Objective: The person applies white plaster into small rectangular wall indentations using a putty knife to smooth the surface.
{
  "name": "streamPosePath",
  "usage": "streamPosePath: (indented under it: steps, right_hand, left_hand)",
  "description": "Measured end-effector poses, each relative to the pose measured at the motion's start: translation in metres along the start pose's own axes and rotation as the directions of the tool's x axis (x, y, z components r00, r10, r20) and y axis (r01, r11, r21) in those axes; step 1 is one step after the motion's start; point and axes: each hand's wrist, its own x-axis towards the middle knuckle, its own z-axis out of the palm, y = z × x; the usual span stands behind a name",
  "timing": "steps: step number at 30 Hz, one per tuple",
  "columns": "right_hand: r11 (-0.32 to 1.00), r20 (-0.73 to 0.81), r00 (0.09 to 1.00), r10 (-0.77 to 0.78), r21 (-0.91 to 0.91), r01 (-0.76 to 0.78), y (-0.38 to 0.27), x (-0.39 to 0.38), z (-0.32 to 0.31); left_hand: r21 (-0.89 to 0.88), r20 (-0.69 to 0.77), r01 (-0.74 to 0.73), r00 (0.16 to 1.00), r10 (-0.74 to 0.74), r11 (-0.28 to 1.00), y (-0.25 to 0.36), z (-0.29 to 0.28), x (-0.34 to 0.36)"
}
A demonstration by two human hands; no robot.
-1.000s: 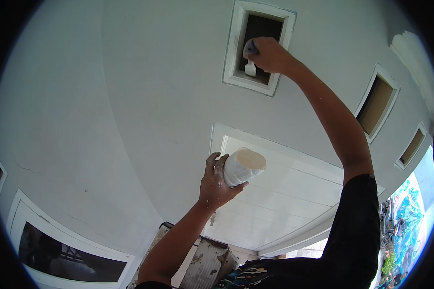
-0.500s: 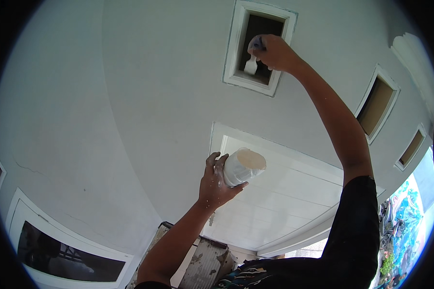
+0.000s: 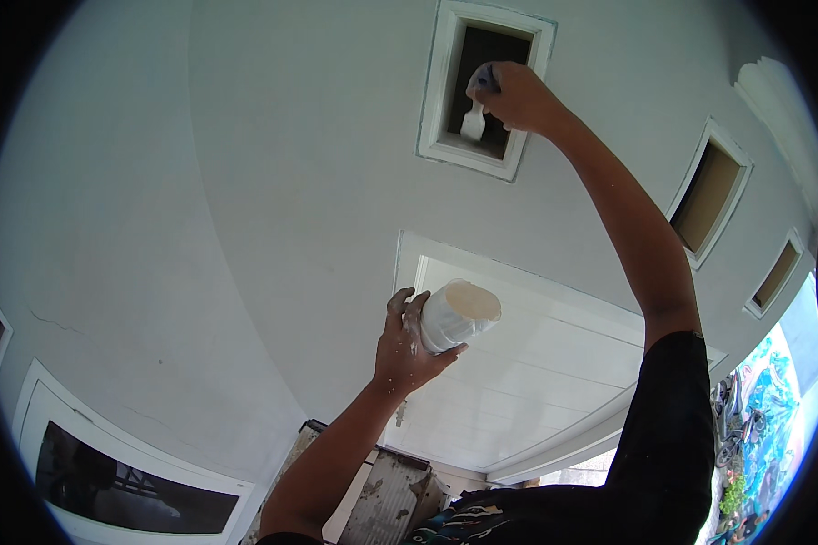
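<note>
Fingers of the right hand (image 3: 518, 98) are clamped on the brush (image 3: 473, 123), its pale end inside the uppermost window frame (image 3: 473, 160), near the lower edge; contact cannot be told. Those of the left hand (image 3: 407, 356) wrap a tilted cup (image 3: 443, 323) filled near its rim. The frame's face already looks white; what remains inside is unclear. Against one second ago, the right hand sits slightly higher; the cup is unmoved.

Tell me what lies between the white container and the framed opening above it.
In the head view, from the white container up to the opening's white frame lie a pale border and bare grey wall; neither hand crosses there.
</note>
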Motion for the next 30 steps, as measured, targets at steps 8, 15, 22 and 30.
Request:
streamPosePath:
  steps: [8, 15, 22, 30]
  right_hand:
    - [0.934, -0.050, 0.946, -0.321, -0.180, 0.307, 0.030, 0.004, 0.039]
    - [0.999, -0.054, 0.998, 0.019, 0.051, -0.016, 0.010, -0.005, -0.002]
    - [0.990, 0.076, 0.989, -0.130, -0.039, 0.133, 0.006, -0.023, 0.001]
    - [0.972, -0.081, 0.969, -0.232, -0.060, 0.228, 0.018, -0.026, -0.001]
  left_hand:
    - [0.028, -0.014, -0.019, 1.000, 0.020, 0.999, 0.001, -0.004, 0.000]
    - [0.018, -0.004, -0.021, 1.000, 0.021, 1.000, 0.001, 0.000, 0.001]
    - [0.028, -0.013, -0.021, 1.000, 0.021, 0.999, 0.000, -0.001, 0.000]
    - [-0.042, 0.010, -0.007, 1.000, 0.007, 0.999, 0.000, 0.000, 0.002]
